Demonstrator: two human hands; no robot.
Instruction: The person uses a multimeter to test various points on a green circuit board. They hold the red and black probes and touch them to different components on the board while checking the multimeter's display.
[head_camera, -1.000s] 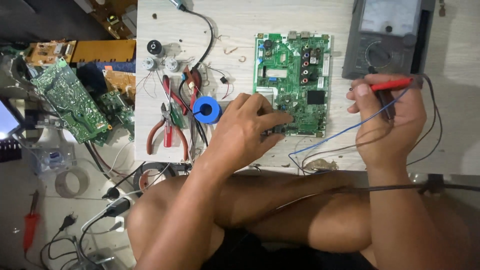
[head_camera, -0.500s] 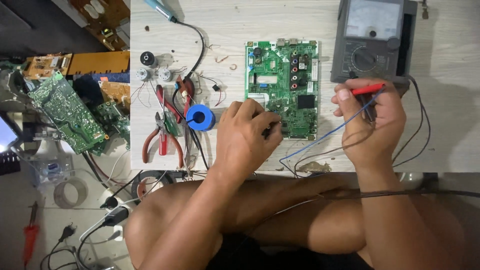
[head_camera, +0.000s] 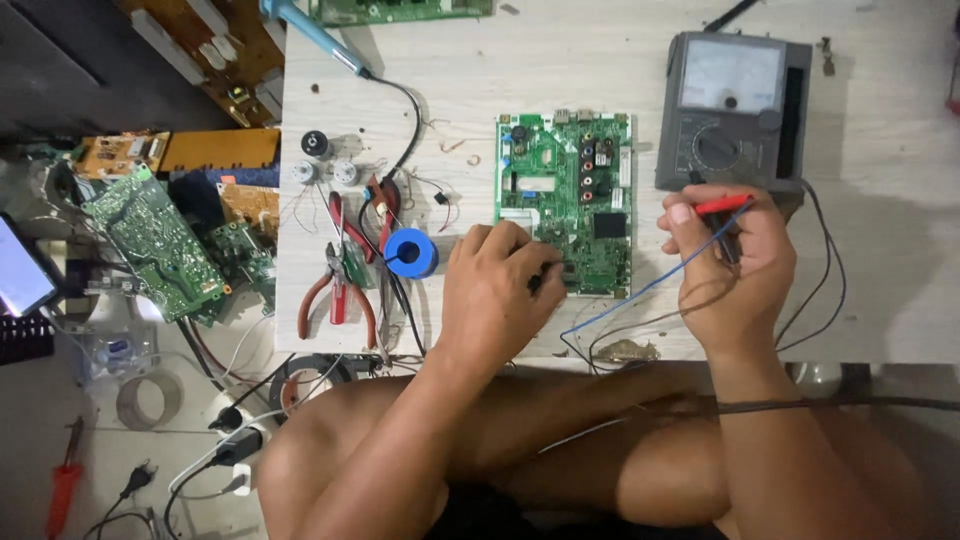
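Fingers (head_camera: 690, 215) pinch red probe (head_camera: 722, 205); left hand (head_camera: 500, 285) on green board (head_camera: 570, 200)

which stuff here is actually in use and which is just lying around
In use: green board under the left hand; red probe in the right hand; meter.
Lying about: pliers, blue spool, soldering iron, tape roll, spare boards.

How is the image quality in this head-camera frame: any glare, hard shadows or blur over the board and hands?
Head view: even, soft light, no glare on the green circuit board; a soft shadow falls right of the multimeter; left hand and right hand are sharp, without motion blur; the floor clutter at left is dimmer.
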